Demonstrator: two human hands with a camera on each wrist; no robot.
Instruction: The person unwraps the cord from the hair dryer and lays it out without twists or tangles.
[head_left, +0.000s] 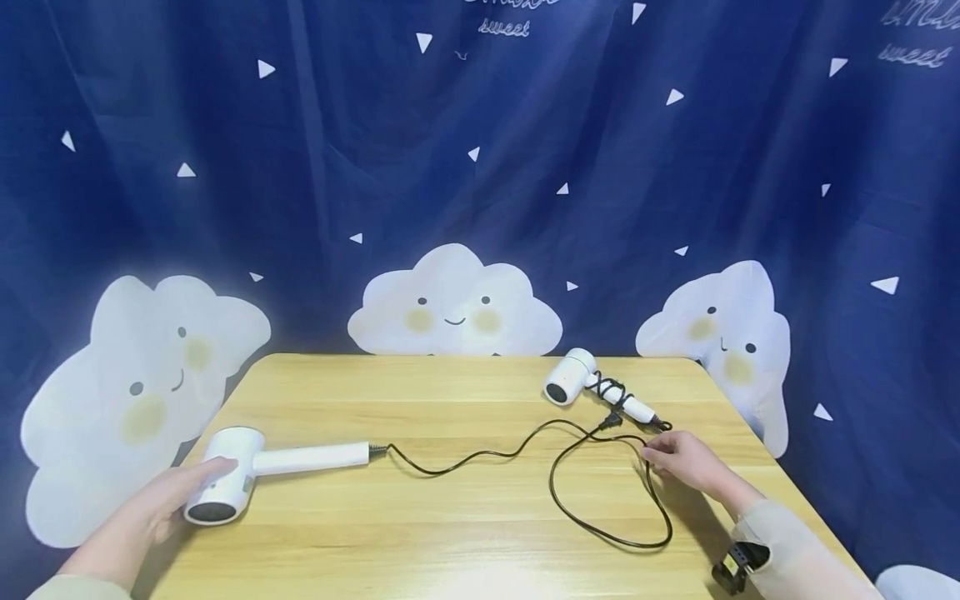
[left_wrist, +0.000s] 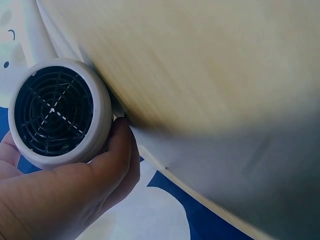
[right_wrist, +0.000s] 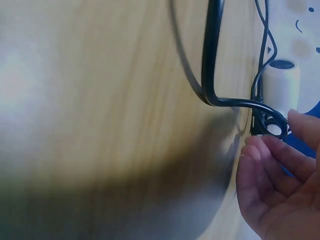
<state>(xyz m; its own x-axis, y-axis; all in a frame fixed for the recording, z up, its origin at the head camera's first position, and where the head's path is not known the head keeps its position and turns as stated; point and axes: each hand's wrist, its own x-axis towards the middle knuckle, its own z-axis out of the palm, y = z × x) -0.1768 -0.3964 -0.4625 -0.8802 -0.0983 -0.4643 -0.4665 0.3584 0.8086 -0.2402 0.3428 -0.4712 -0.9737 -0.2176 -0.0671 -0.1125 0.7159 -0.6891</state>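
A white hair dryer (head_left: 311,458) lies at the table's left, its handle toward the middle. My left hand (head_left: 168,500) grips its barrel; the left wrist view shows the dark round grille (left_wrist: 54,111) at one end, with fingers curled about the white housing. From the handle a black cord (head_left: 480,454) runs right and forms a loose loop. My right hand (head_left: 690,462) pinches this cord at the loop's upper right, between thumb and fingertips. A second white hair dryer (head_left: 572,377) lies just beyond the right hand, black cord wound round its handle.
The wooden table (head_left: 420,542) bears everything, and its right edge runs under the right forearm. A black plug (head_left: 611,421) lies beside the second dryer's handle. Behind the table hangs a blue curtain (head_left: 465,192) with clouds and triangles.
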